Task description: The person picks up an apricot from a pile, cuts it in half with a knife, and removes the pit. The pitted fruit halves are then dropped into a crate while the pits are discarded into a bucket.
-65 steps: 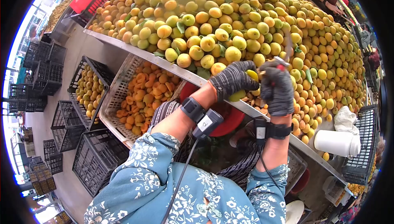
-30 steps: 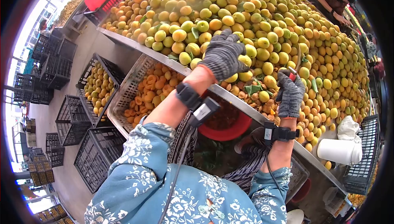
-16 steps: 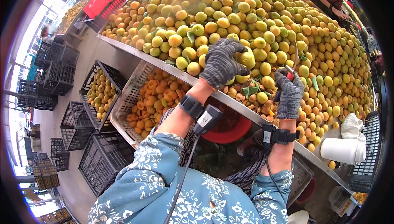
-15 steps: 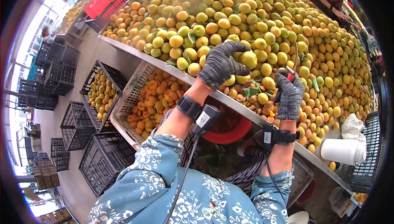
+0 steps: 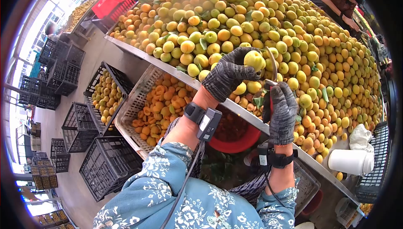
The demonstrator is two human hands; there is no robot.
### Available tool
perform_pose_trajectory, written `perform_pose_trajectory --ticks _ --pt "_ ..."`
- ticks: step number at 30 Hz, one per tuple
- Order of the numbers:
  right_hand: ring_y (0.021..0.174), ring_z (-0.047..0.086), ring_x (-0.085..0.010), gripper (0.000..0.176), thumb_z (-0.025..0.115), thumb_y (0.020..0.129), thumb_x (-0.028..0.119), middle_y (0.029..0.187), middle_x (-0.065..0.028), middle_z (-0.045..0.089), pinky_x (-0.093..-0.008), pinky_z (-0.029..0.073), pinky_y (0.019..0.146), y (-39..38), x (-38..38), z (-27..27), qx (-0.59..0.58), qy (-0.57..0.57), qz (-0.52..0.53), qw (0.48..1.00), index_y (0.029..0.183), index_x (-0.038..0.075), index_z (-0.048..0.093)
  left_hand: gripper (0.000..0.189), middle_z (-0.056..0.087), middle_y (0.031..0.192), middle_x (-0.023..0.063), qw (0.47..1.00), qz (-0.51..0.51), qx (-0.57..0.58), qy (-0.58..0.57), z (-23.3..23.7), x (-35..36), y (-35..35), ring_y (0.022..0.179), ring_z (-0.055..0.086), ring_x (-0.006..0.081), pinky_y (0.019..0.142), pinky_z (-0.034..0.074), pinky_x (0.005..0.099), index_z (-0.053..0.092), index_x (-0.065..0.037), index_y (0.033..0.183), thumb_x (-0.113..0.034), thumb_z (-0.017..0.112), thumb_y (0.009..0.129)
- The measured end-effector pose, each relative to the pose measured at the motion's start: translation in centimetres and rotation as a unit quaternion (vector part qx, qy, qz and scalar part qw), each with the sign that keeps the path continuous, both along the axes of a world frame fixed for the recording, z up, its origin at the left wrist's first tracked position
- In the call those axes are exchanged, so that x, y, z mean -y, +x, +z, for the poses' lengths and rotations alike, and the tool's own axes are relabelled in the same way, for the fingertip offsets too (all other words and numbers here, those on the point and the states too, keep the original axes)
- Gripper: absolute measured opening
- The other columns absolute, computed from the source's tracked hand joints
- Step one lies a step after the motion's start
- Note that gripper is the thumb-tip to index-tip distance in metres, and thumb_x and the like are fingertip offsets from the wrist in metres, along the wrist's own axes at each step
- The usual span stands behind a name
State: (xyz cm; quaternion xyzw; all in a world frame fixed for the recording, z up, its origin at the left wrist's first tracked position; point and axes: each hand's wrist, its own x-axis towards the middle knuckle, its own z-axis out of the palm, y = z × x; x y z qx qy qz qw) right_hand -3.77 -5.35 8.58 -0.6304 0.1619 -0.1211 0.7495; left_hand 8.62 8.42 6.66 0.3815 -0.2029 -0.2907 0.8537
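My left hand (image 5: 231,73), in a dark grey knit glove, grips a yellow-green apricot (image 5: 254,60) between thumb and fingers above the table's front edge. My right hand (image 5: 282,109), gloved the same way, is closed around the red handle of a small curved knife (image 5: 273,63). The blade points up, just right of the apricot. Behind both hands rises a large heap of apricots (image 5: 235,15), green to orange, with some leaves among them. Under my left forearm sits a pale crate (image 5: 126,113) of orange, opened apricot halves (image 5: 161,99).
A red basin (image 5: 235,145) stands below the table edge (image 5: 176,71). Black crates (image 5: 105,166) stand on the floor to the left, one holding whole apricots (image 5: 105,96). A white lidded container (image 5: 350,162) lies at right. Another person (image 5: 336,2) works across the heap.
My right hand has moved left, bringing the knife blade close beside the apricot. My left hand still holds the apricot, its wrist slightly turned.
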Motion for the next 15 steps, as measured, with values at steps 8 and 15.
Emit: perform_pose_trajectory --ticks 8,15 --pt "0.039 0.041 -0.0035 0.021 0.057 0.096 0.025 0.063 0.0025 0.055 -0.019 0.028 0.035 0.0 -2.1 -1.3 0.03 -0.045 -0.016 0.998 0.103 0.006 0.062 0.048 0.059 0.102 0.0042 0.979 0.103 0.145 0.098 -0.4 0.6 0.0 0.098 0.057 0.0112 0.084 0.052 0.026 0.054 -0.003 0.116 -0.013 0.077 0.075" --pt "0.078 0.053 -0.0068 0.022 0.058 0.096 0.017 0.087 0.0005 0.063 -0.0211 0.044 0.069 0.1 -2.2 -1.6 0.005 0.044 -0.021 0.999 0.107 -0.001 0.063 0.043 0.058 0.101 0.0039 1.0 0.002 0.012 0.004 0.4 0.6 -0.4 0.094 0.06 0.0128 0.083 0.053 0.0275 0.054 -0.004 0.116 -0.021 0.074 0.082"
